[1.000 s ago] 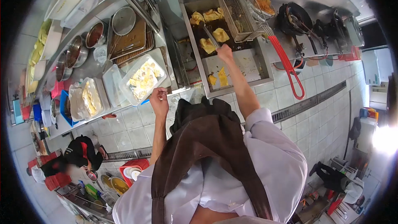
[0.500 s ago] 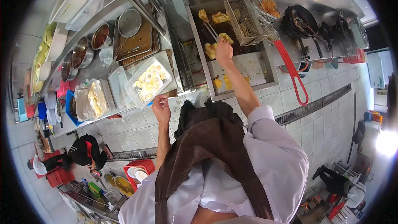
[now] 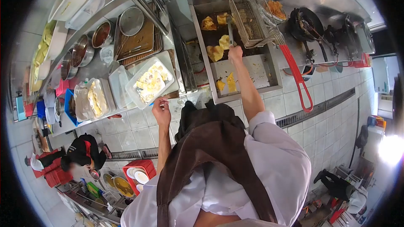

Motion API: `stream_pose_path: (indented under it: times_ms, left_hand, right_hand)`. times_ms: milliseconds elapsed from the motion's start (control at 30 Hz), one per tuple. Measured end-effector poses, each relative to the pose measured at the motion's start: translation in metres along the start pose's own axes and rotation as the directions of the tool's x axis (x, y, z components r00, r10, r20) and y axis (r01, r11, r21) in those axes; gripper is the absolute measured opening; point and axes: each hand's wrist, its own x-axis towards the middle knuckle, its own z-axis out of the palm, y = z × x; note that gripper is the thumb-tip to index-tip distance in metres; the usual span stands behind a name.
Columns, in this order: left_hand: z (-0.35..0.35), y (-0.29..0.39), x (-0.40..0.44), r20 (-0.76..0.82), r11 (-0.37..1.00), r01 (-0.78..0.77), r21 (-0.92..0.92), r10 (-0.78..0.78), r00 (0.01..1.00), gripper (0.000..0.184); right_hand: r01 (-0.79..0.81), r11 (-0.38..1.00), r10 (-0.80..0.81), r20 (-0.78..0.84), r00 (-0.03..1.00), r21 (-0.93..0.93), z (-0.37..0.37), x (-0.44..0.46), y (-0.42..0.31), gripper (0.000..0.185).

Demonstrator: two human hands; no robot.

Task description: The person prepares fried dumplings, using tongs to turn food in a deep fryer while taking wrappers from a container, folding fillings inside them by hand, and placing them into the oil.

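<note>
My right hand [image 3: 236,54] is closed around metal tongs [image 3: 230,30], which reach over the dark oil of a deep fryer [image 3: 279,77]. Golden fried pieces [image 3: 215,53] float by the tongs, with another piece [image 3: 208,23] farther back. Smaller yellow pieces [image 3: 231,82] lie on the fryer's pale near section. Low on the left, my left hand [image 3: 161,111] has its fingers curled together; whether anything small is in them is unclear. It is just below a white tub [image 3: 170,85] of pale, yellow-flecked food at the counter edge.
A wire fry basket [image 3: 248,17] with a red handle [image 3: 296,73] rests across the fryer's right side. A black wok [image 3: 309,22] sits farther right. Metal pots [image 3: 102,33], baking trays [image 3: 145,42] and tubs crowd the left counter. Other people are at lower left and lower right.
The tongs have swung from pointing up-left to nearly straight away from me, and my right hand has shifted slightly right and nearer. Floating pieces have moved. My left hand is nearly still.
</note>
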Motion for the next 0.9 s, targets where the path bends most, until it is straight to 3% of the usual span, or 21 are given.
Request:
stream_pose_path:
  times_ms: [33,67,200,267,300,333,367,467,700,767,800,867,900]
  left_hand:
    - [-0.001,0.001,0.0,0.003,1.0,0.002,-0.031,-0.002,1.0,0.016]
    - [-0.002,0.003,-0.001,0.007,0.998,0.005,-0.06,-0.005,1.0,0.016]
    - [-0.005,0.009,0.0,0.041,0.999,0.02,-0.025,-0.019,0.999,0.017]
    - [-0.006,0.011,0.0,0.051,1.0,0.009,0.024,-0.01,0.999,0.018]
    - [-0.005,0.009,0.001,0.054,1.0,0.008,0.023,-0.01,0.999,0.018]
    - [-0.004,0.004,0.002,0.048,1.0,-0.022,0.012,0.021,0.999,0.018]
    - [-0.005,0.003,0.001,0.044,0.999,-0.049,0.003,0.048,0.998,0.018]
    - [-0.003,0.01,0.001,0.042,1.0,0.016,-0.02,-0.015,0.999,0.017]
    - [0.0,0.001,0.001,0.071,0.997,0.041,-0.058,-0.037,0.997,0.021]
    - [0.002,0.002,0.0,0.035,0.999,0.023,-0.047,-0.022,0.999,0.017]
    - [0.002,0.002,-0.001,0.032,0.998,0.03,-0.048,-0.029,0.999,0.017]
    - [0.002,0.005,-0.002,0.044,0.999,0.032,-0.031,-0.03,0.999,0.017]
    - [0.002,0.003,-0.003,0.042,0.999,0.035,-0.031,-0.034,0.999,0.017]
  right_hand:
    - [-0.193,0.955,0.161,0.154,0.975,0.227,0.003,0.009,-0.003,0.029]
    - [-0.401,0.822,0.275,0.335,0.901,0.404,0.008,0.017,-0.003,0.028]
    - [-0.443,0.706,0.248,0.393,0.885,0.552,0.033,0.033,0.01,0.025]
    - [-0.148,0.959,0.159,-0.027,0.987,0.24,0.026,0.018,-0.006,0.022]
    - [-0.15,0.959,0.161,-0.029,0.986,0.24,0.016,0.011,-0.011,0.022]
    - [0.042,0.999,-0.043,-0.068,0.997,-0.011,0.005,0.001,-0.015,0.027]
    - [0.225,0.938,-0.246,-0.05,0.968,-0.265,-0.003,-0.009,-0.017,0.036]
    - [0.288,0.864,-0.301,0.034,0.953,-0.413,-0.02,-0.021,-0.03,0.036]
    - [0.279,0.881,-0.25,0.124,0.96,-0.382,-0.035,-0.045,-0.014,0.042]
    - [0.108,0.977,-0.079,0.153,0.985,-0.186,-0.042,-0.047,-0.014,0.042]
    - [0.111,0.975,-0.081,0.158,0.984,-0.191,-0.031,-0.041,-0.003,0.042]
    - [0.174,0.984,-0.178,-0.122,0.976,-0.036,0.005,-0.016,0.034,0.032]
    - [0.176,0.984,-0.179,-0.119,0.977,-0.037,0.007,-0.009,0.032,0.032]
